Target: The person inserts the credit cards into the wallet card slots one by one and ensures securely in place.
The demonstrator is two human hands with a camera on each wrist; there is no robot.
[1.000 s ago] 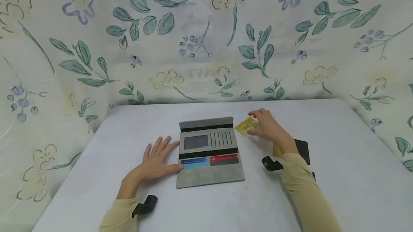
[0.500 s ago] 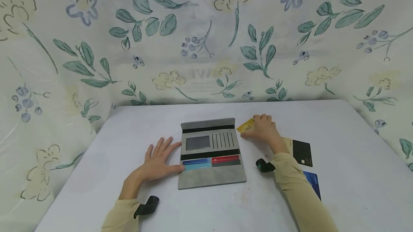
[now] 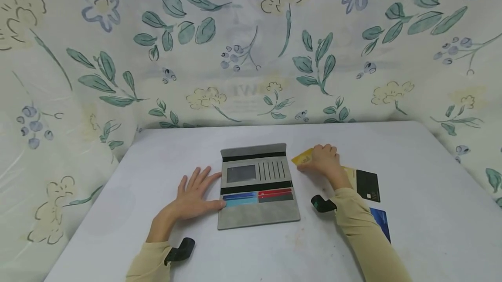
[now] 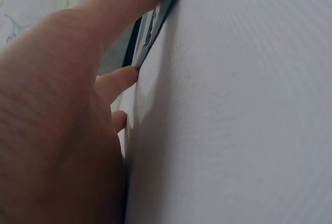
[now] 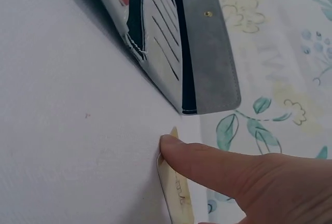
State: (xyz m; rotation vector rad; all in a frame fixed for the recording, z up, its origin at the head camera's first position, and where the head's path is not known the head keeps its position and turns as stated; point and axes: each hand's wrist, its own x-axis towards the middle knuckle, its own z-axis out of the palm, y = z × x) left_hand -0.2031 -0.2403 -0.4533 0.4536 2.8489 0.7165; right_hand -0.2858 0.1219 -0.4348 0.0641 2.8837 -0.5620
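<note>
A grey wallet (image 3: 256, 219) lies unfolded on the table, with blue and red cards in its lower pockets and a row of slits above. My left hand (image 3: 192, 199) rests at its left side, fingers spread; the thumb and a fingertip touch the wallet's edge. To the right of the wallet, my right hand (image 3: 322, 162) pinches a yellow card (image 3: 302, 157). In the right wrist view the thumb (image 5: 202, 162) presses on the edge of that card (image 5: 179, 198), near the wallet's corner; the other fingers are mostly hidden there.
Near my right forearm lie a black card (image 3: 368, 185), a pale yellow card (image 3: 350, 176) partly hidden by the wrist, and a blue card (image 3: 380, 223) partly under the sleeve. A flower-patterned sheet (image 3: 251, 46) hangs behind the white table (image 3: 157, 151).
My right hand has come down onto the yellow card, its fingers closing over it, and has drawn it slightly right. The left hand stays at the wallet's edge.
</note>
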